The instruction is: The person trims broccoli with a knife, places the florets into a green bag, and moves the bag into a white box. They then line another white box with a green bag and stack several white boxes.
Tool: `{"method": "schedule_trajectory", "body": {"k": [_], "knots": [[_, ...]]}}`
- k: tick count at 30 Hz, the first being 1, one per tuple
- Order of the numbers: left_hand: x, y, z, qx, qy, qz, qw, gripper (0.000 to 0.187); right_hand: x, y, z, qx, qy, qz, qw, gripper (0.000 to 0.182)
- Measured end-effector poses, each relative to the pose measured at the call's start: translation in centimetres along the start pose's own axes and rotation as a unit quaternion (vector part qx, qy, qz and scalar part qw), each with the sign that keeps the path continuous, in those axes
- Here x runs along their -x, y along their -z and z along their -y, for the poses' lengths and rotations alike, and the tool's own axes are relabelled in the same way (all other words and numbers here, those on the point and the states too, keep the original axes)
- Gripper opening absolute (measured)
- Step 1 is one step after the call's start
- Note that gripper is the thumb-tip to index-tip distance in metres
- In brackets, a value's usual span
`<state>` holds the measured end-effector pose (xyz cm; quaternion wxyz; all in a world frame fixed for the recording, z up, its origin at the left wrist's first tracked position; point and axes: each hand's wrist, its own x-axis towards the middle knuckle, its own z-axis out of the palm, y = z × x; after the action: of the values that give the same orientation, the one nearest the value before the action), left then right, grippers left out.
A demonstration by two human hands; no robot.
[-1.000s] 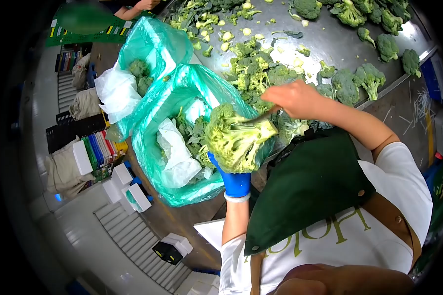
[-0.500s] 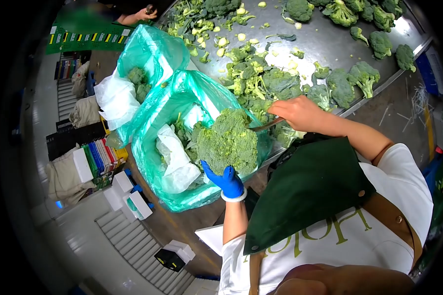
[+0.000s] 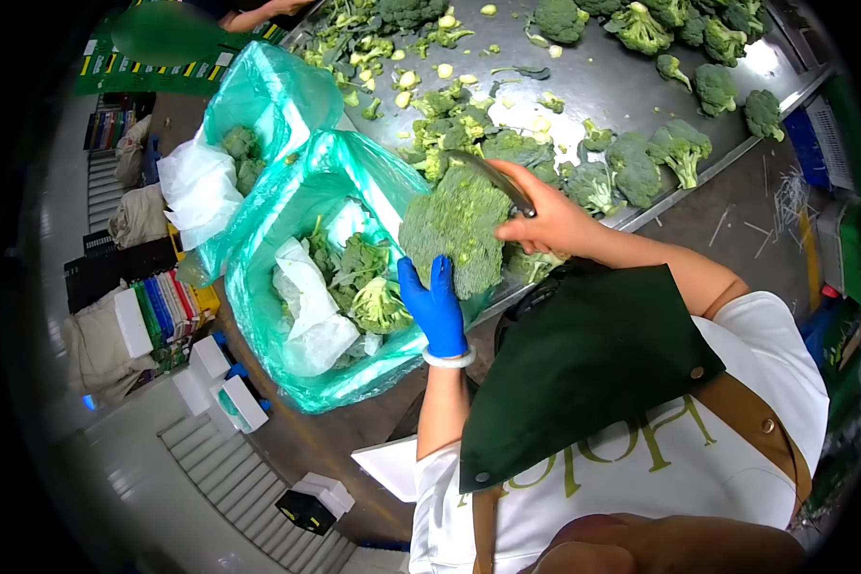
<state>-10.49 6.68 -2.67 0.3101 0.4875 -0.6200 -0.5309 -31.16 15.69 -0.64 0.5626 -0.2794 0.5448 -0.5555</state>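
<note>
My left hand [image 3: 435, 314], in a blue glove, holds a large broccoli head [image 3: 457, 230] from below, its fingers against the side of the crown. Bare and closed, my right hand [image 3: 553, 218] grips a knife [image 3: 493, 176] whose dark curved blade lies along the top of that head. Where the blade's edge meets the broccoli I cannot make out. Just left of my gloved hand, a green plastic bag [image 3: 258, 320] stands open, with broccoli pieces [image 3: 364, 277] and white paper [image 3: 306, 316] inside.
Broccoli heads [image 3: 679, 153] and trimmed bits lie over the metal table [image 3: 631, 91]. A second green bag [image 3: 273, 81] stands behind the first. Another person's arm [image 3: 258, 14] shows at the far left of the table. White boxes [image 3: 320, 502] sit near rollers below left.
The knife has swung from the head's right side to across its top, and my right hand has turned with it. The broccoli is tilted differently in my left hand. The view has shifted slightly.
</note>
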Motion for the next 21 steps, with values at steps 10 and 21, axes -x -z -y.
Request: {"method": "schedule_trajectory", "body": {"k": [10, 21], "knots": [[-0.7, -2.6, -1.3, 0.029, -0.109, 0.07, 0.991, 0.027, 1.3, 2.3, -2.9, -0.199, -0.028, -0.097, 0.975, 0.08], [-1.7, -7.7, -4.7, 0.137, -0.006, 0.177, 0.975, 0.03, 2.8, 9.8, -6.2, -0.338, -0.033, -0.134, 0.931, 0.073]]}}
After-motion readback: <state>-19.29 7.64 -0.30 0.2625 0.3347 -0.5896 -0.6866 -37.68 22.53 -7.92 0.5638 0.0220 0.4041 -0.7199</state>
